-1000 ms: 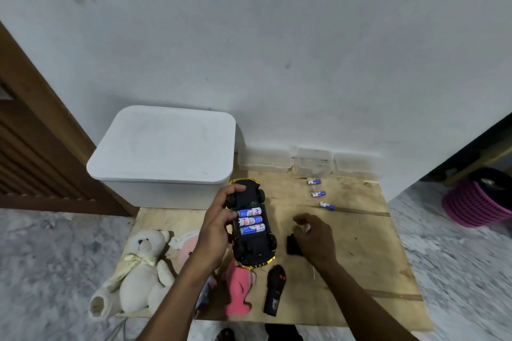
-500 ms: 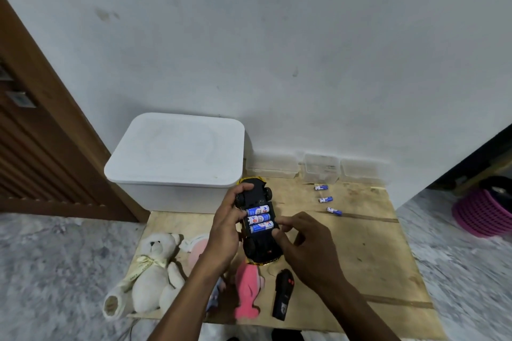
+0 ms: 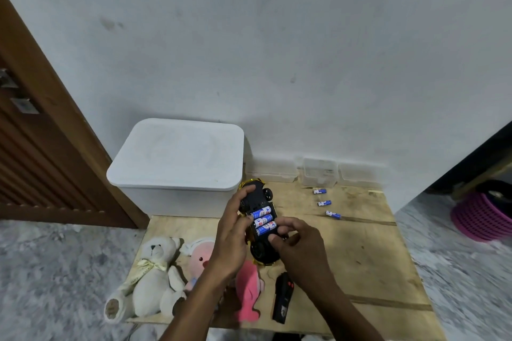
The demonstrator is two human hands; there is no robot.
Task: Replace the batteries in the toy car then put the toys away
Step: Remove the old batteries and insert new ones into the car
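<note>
While held belly-up above the tabletop [image 3: 360, 252]: toy car [image 3: 259, 223], long axis running near to far, slightly tilted
Remote control [image 3: 282, 297]: black, flat on the wood, nearest edge
Right hand [image 3: 300, 249]: fingers curled on the car's near right side, beside the battery bay
Left hand [image 3: 231, 235]: wrapped round the car's left flank, gripping it
Fitted batteries [image 3: 263, 220]: three blue cells, crosswise to the car
Loose batteries [image 3: 324, 203]: three, far right, well apart from the car

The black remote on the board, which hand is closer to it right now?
Right. The right hand is just above the remote; the left hand is farther up-left, gripping the toy car.
</note>
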